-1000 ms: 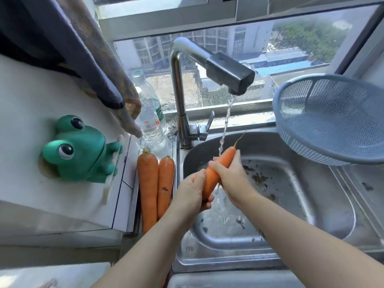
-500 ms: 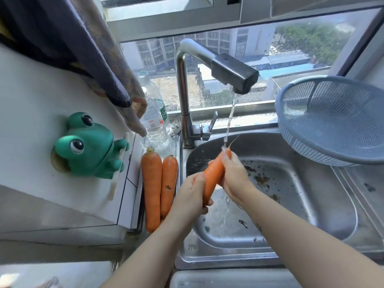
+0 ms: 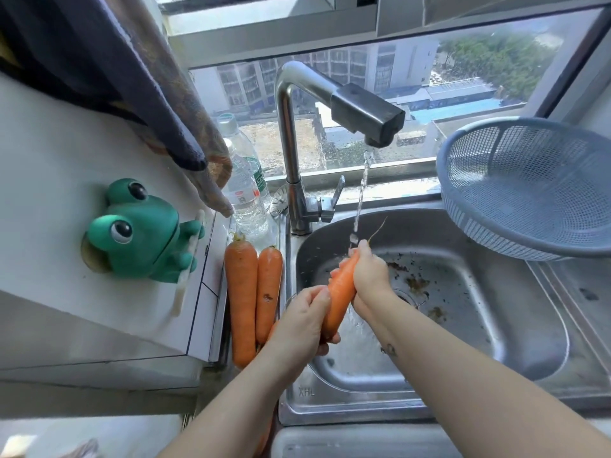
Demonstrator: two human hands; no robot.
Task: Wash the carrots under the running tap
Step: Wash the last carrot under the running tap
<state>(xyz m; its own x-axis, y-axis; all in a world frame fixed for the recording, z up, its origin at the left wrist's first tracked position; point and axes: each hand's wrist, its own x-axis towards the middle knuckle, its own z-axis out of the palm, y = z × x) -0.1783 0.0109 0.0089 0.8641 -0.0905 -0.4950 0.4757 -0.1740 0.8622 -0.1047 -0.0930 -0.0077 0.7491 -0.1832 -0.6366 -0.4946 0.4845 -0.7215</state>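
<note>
right now i'm rinsing one carrot (image 3: 339, 294) over the sink (image 3: 496, 342).
left hand (image 3: 302, 322) is gripping its thick end while right hand (image 3: 368, 276), fingers curling around the tip, is keeping it angled into the tap (image 3: 363, 110) stream so dirt runs off.

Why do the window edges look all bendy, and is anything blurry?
Head view: the wide-angle lens bows the window frame and the sink rim; daylight through the window brightens the steel; the water stream and the right hand on the carrot look slightly smeared; the frog looks sharp.
</note>
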